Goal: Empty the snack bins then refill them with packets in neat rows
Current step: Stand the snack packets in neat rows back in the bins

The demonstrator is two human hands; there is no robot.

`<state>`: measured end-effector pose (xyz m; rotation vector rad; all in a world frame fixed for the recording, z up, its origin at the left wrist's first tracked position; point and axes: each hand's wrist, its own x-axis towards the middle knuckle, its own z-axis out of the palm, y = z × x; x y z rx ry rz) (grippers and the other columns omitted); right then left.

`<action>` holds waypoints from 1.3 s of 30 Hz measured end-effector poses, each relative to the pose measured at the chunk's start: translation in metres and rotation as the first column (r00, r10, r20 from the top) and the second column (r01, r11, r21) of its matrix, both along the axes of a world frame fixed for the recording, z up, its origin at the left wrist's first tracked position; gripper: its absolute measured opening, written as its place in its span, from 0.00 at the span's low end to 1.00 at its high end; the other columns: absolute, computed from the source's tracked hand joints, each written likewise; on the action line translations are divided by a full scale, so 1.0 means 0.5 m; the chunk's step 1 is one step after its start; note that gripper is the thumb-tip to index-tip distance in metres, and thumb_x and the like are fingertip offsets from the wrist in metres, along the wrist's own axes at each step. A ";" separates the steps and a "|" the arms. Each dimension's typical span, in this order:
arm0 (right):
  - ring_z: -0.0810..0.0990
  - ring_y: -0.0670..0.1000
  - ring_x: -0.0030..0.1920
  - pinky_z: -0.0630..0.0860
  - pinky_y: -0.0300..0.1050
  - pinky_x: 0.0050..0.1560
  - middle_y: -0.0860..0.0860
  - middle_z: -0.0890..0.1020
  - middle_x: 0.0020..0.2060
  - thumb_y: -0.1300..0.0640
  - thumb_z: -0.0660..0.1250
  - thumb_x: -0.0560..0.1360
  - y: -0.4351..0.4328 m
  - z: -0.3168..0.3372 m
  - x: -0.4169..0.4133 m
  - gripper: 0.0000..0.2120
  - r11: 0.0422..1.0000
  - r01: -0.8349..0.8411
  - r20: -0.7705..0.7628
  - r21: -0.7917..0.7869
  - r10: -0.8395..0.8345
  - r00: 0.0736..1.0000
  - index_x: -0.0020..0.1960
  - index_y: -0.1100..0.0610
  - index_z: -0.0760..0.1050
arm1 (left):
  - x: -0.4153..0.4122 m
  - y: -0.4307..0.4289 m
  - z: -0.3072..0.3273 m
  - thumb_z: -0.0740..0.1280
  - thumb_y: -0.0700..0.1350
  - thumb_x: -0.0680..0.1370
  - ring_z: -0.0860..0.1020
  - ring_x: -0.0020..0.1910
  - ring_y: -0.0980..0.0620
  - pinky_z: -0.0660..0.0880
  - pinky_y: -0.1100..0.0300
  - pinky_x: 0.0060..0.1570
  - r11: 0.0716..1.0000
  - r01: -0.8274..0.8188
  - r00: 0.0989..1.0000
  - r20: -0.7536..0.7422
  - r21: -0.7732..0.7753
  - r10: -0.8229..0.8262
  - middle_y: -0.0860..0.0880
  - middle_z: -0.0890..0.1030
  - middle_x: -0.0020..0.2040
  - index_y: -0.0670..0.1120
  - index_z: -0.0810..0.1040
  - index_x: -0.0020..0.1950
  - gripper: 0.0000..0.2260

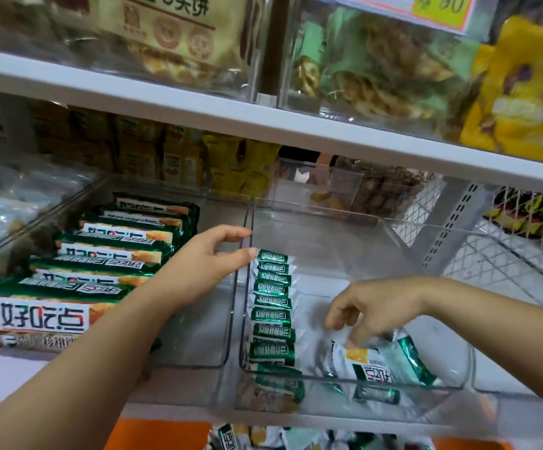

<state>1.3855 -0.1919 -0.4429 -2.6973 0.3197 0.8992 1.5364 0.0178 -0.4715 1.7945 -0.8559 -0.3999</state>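
Packets of green and white, standing on edge in one neat row along the left wall of a clear bin on the shelf, row running from the front rim to about the middle. Left hand reaching across the neighbouring bin, fingers straight and loosely spread, holding nothing, thumb tip just beside the rearmost packet of the row, forefinger over the two adjoining bin walls. Right hand inside the clear bin near its front, fingers curled down onto the upper edge of a loose packet lying by the front wall; too blurred to tell whether pinched or merely touched. Neighbouring bin stocked with larger green packs, stacked flat in an overlapping row along its left side. Further heap of such packets below the shelf edge, partly cut off by the frame. White upper shelf overhead, carrying other clear bins of snacks
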 end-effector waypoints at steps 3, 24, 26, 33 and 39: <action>0.74 0.47 0.61 0.70 0.34 0.54 0.48 0.76 0.62 0.58 0.72 0.73 0.012 -0.003 -0.025 0.29 0.999 -0.042 -0.059 -0.004 0.041 0.997 0.71 0.50 0.67 | -0.003 0.001 0.002 0.69 0.56 0.73 0.75 0.51 0.66 0.72 0.55 0.61 1.000 -0.006 1.000 0.002 0.003 0.006 0.65 0.73 0.57 0.62 0.73 0.57 0.13; 0.76 0.53 0.50 0.74 0.45 0.50 0.54 0.79 0.50 0.64 0.74 0.69 -0.058 -0.028 0.135 0.18 0.810 0.358 0.729 0.464 -0.579 0.365 0.57 0.59 0.75 | -0.004 0.000 0.000 0.69 0.54 0.75 0.75 0.43 0.75 0.71 0.62 0.58 1.000 0.007 1.000 0.018 0.010 -0.007 0.67 0.72 0.55 0.61 0.73 0.59 0.14; 0.78 0.54 0.49 0.74 0.44 0.48 0.55 0.80 0.48 0.62 0.76 0.68 -0.066 -0.069 0.175 0.15 0.792 0.384 0.734 0.475 -0.597 0.323 0.52 0.58 0.76 | -0.002 0.000 -0.001 0.69 0.54 0.75 0.75 0.43 0.76 0.70 0.65 0.53 1.000 0.018 1.000 0.017 0.006 -0.019 0.66 0.73 0.55 0.61 0.73 0.58 0.13; 0.77 0.50 0.48 0.72 0.39 0.47 0.49 0.77 0.48 0.49 0.72 0.73 -0.064 -0.122 0.212 0.18 0.868 0.399 0.740 0.296 -0.473 0.479 0.59 0.53 0.71 | 0.008 -0.001 -0.010 0.68 0.54 0.75 0.76 0.45 0.73 0.70 0.69 0.48 1.000 0.025 1.000 0.012 -0.017 -0.024 0.66 0.74 0.57 0.60 0.74 0.61 0.15; 0.77 0.54 0.51 0.70 0.34 0.44 0.55 0.77 0.59 0.57 0.59 0.80 -0.035 -0.119 0.196 0.22 0.957 0.287 0.790 0.045 -0.210 0.575 0.73 0.49 0.63 | 0.005 -0.004 -0.010 0.69 0.54 0.75 0.77 0.44 0.72 0.71 0.69 0.49 0.999 0.024 1.000 -0.011 -0.036 -0.025 0.64 0.74 0.57 0.60 0.74 0.59 0.14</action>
